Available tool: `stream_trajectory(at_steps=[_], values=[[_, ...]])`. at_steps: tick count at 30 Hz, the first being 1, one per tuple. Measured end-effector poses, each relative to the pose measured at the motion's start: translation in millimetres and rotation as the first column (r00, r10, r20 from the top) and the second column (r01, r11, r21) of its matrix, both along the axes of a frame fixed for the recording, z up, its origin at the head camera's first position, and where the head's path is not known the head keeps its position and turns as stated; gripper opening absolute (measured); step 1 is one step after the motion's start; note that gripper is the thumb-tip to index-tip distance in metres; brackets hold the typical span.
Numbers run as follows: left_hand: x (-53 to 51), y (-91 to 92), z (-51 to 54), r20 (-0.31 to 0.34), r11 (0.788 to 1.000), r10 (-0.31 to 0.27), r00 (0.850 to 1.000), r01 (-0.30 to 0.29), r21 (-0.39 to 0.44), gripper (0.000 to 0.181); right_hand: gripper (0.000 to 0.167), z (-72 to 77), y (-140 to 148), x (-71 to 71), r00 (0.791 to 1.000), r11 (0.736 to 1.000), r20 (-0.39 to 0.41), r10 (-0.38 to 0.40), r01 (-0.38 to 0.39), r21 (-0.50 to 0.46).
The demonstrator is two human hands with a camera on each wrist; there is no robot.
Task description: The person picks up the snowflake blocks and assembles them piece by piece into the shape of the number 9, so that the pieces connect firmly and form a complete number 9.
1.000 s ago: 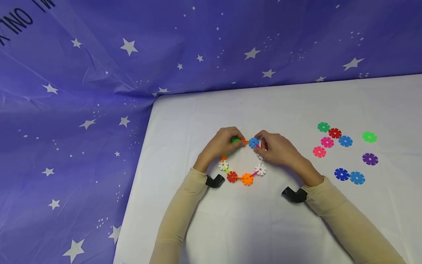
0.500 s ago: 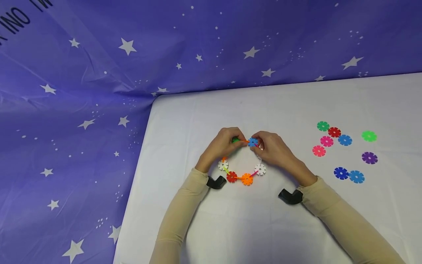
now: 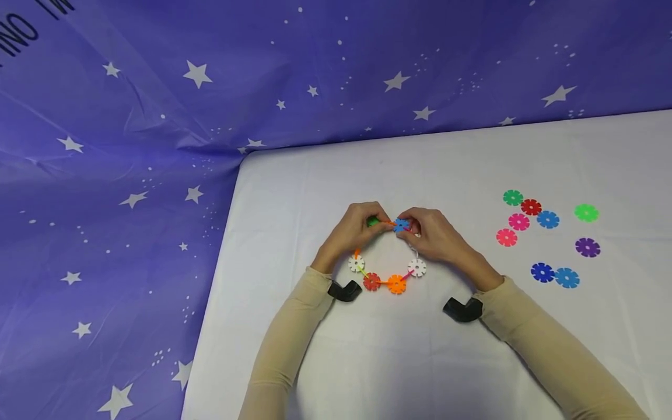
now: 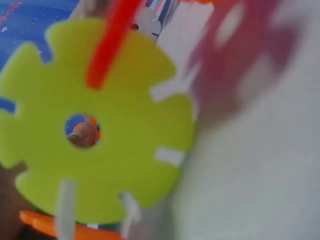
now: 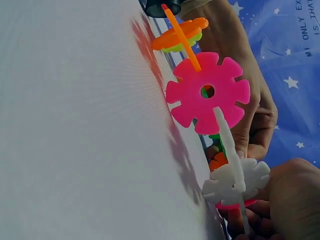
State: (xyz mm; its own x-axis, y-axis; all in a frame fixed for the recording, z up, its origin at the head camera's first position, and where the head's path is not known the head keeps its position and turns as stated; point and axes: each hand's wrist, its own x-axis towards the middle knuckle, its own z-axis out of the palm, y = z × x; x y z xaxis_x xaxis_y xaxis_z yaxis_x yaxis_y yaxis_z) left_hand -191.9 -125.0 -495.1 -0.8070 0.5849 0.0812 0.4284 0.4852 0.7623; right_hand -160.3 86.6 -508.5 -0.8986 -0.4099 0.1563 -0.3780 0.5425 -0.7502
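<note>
Notched plastic snowflake discs, slotted edge to edge, form a ring between the hands. My left hand point(image 3: 357, 228) pinches the ring at an orange disc point(image 3: 387, 222), beside a green disc point(image 3: 372, 221). My right hand point(image 3: 433, 234) pinches the blue disc point(image 3: 401, 226) that adjoins it. The near side has a white disc point(image 3: 356, 260), a red disc point(image 3: 371, 277) and an orange disc point(image 3: 396, 280). A yellow-green disc point(image 4: 125, 140) fills much of the left wrist view. The right wrist view has a pink disc point(image 5: 225, 82) joined to a white disc point(image 5: 255, 175). Fingers partly hide the joints.
Several loose discs lie to the right on the white table point(image 3: 367, 361), among them a purple disc point(image 3: 588, 247), a light green disc point(image 3: 586, 213) and a dark blue disc point(image 3: 542, 272). A purple star-printed cloth point(image 3: 315, 64) borders the table behind and at left.
The right hand has shifted slightly left, and its thumb now lies over the blue disc's near edge. The left hand keeps its pinch. The head view has shifted slightly.
</note>
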Motion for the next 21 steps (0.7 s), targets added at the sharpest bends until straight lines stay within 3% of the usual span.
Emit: stream_trajectory(at_steps=[5,12,18,21], values=[[-1.6,-2.2,8.7,-0.003,0.997,-0.029,1.000,0.029,-0.078,0.013,0.030,4.2,-1,-0.6,0.999,1.000,0.042,-0.014,0.014,0.011],[-3.8,-26.1,25.4,0.093,0.965,-0.088,0.992,0.108,-0.241,0.052,0.053,16.6,6,0.6,0.992,0.990,0.119,0.046,-0.061,0.129],[-5.6,-41.1,30.5,0.216,0.949,-0.110,0.970,0.167,-0.268,0.051,0.052,24.8,13,0.2,0.981,0.981,0.182,0.073,-0.103,0.163],[-5.8,-40.2,31.5,0.250,0.944,-0.116,0.961,0.185,-0.272,0.047,0.043,23.8,12,-1.3,0.987,0.989,0.152,0.051,-0.072,0.131]])
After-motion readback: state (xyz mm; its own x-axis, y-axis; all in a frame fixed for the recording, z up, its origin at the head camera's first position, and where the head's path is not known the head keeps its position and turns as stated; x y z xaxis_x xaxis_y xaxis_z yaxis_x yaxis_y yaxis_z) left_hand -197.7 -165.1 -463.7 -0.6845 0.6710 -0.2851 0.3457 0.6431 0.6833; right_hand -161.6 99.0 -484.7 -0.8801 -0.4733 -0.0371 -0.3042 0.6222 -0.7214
